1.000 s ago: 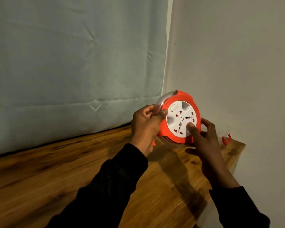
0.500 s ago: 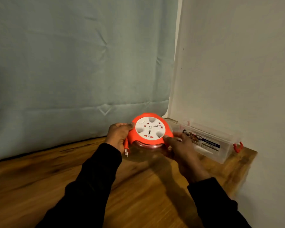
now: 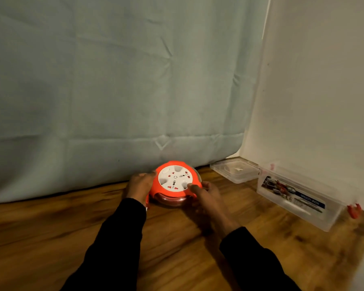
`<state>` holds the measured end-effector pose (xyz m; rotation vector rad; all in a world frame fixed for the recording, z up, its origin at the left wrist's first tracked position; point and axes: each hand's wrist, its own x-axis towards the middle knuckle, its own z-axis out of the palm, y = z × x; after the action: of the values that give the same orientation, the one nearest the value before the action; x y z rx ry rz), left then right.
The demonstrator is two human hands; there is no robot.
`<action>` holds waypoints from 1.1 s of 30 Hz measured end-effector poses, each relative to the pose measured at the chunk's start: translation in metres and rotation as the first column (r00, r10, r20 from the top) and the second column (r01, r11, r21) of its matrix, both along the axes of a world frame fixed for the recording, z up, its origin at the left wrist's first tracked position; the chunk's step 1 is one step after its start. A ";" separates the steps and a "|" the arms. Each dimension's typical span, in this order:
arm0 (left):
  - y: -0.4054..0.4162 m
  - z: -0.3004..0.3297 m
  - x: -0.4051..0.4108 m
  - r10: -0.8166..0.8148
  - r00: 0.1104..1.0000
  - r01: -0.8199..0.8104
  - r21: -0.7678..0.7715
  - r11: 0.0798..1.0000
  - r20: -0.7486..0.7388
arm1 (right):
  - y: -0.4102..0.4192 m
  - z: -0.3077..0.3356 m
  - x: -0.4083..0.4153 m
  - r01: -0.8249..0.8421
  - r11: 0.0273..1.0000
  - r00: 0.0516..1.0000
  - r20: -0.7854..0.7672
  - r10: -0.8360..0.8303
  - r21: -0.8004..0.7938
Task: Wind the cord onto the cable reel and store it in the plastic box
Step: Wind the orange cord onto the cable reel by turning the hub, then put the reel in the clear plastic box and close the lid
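The orange cable reel (image 3: pixel 175 181) with a white socket face lies face-up, low over the wooden table (image 3: pixel 177 238), its clear rim toward me. My left hand (image 3: pixel 139 183) grips its left edge. My right hand (image 3: pixel 204 193) holds its right edge, thumb on the white face. A small plug end (image 3: pixel 147 203) hangs by my left wrist. The clear plastic box (image 3: pixel 296 197) with a printed label and a red latch stands to the right against the wall. Its clear lid (image 3: pixel 234 171) lies flat behind it.
A pale blue curtain (image 3: pixel 114 91) hangs along the table's back edge. A white wall (image 3: pixel 324 91) closes the right side. The table's right edge runs just past the box.
The reel has come down from upright in front of me to lying flat, low over the table. The view has pulled back and the box and lid have come into sight.
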<state>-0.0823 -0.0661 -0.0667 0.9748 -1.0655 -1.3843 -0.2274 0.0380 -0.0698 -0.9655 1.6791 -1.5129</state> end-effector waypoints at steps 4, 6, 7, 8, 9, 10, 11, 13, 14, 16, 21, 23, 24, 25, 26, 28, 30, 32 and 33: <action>-0.037 -0.018 0.004 0.078 0.991 -0.069 -0.085 0.994 0.106 | -0.014 -0.010 0.003 0.022 0.998 0.996 -0.083 -0.018 0.051; -0.035 -0.012 0.007 0.132 0.974 -0.110 -0.129 0.986 0.185 | -0.019 -0.016 0.004 0.067 0.995 0.981 -0.186 -0.053 0.070; -0.032 -0.007 0.008 0.158 0.960 -0.124 -0.155 0.980 0.229 | -0.020 -0.018 0.005 0.084 0.993 0.969 -0.237 -0.062 0.083; -0.031 -0.005 0.008 0.177 0.945 -0.131 -0.178 0.975 0.275 | -0.020 -0.020 0.007 0.098 0.990 0.957 -0.284 -0.066 0.098; -0.031 -0.004 0.007 0.190 0.929 -0.133 -0.193 0.972 0.316 | -0.020 -0.021 0.008 0.108 0.989 0.944 -0.323 -0.070 0.101; -0.031 -0.003 0.007 0.202 0.912 -0.133 -0.208 0.969 0.358 | -0.020 -0.022 0.010 0.118 0.988 0.932 -0.353 -0.077 0.097; -0.031 -0.002 0.007 0.215 0.889 -0.132 -0.224 0.966 0.404 | -0.020 -0.023 0.011 0.128 0.988 0.923 -0.375 -0.086 0.087; -0.033 -0.001 0.006 0.242 0.842 -0.128 -0.257 0.958 0.483 | -0.018 -0.025 0.014 0.143 0.987 0.914 -0.391 -0.105 0.069; -0.035 -0.002 0.004 0.251 0.818 -0.121 -0.273 0.954 0.517 | -0.018 -0.025 0.014 0.148 0.987 0.912 -0.395 -0.111 0.066; -0.040 -0.005 0.005 0.269 0.770 -0.099 -0.308 0.946 0.579 | -0.019 -0.027 0.015 0.147 0.987 0.901 -0.422 -0.103 0.072; -0.045 -0.015 0.003 0.286 0.587 -0.026 -0.336 0.942 0.757 | -0.020 -0.028 0.013 0.155 0.983 0.787 -0.614 -0.063 0.098; -0.045 -0.016 0.003 0.316 0.498 -0.035 -0.346 0.938 0.808 | -0.018 -0.028 0.014 0.153 0.984 0.748 -0.661 -0.057 0.089; -0.045 -0.017 0.001 0.331 0.469 -0.049 -0.350 0.936 0.819 | -0.018 -0.028 0.014 0.156 0.983 0.734 -0.677 -0.053 0.092; -0.044 -0.017 0.001 0.350 0.447 -0.070 -0.359 0.931 0.823 | -0.018 -0.030 0.014 0.154 0.984 0.721 -0.691 -0.047 0.093; -0.042 -0.017 0.001 0.379 0.428 -0.094 -0.377 0.921 0.820 | -0.017 -0.030 0.015 0.152 0.983 0.713 -0.700 -0.037 0.102; -0.036 -0.013 -0.001 0.463 0.398 -0.134 -0.449 0.883 0.792 | -0.015 -0.029 0.014 0.151 0.983 0.699 -0.715 -0.034 0.101; -0.029 -0.009 -0.004 0.559 0.398 -0.146 -0.552 0.821 0.727 | -0.012 -0.028 0.013 0.144 0.986 0.723 -0.689 -0.045 0.087; -0.023 -0.004 -0.008 0.663 0.424 -0.130 -0.683 0.719 0.617 | -0.008 -0.027 0.011 0.146 0.988 0.764 -0.641 -0.076 0.057; -0.020 -0.002 -0.011 0.697 0.443 -0.112 -0.736 0.668 0.565 | -0.006 -0.025 0.010 0.157 0.987 0.777 -0.621 -0.104 0.031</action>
<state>-0.0934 -0.0861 -0.0692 1.2964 -1.6504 0.0264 -0.2179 0.0323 -0.0952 -1.4350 2.2864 -1.2635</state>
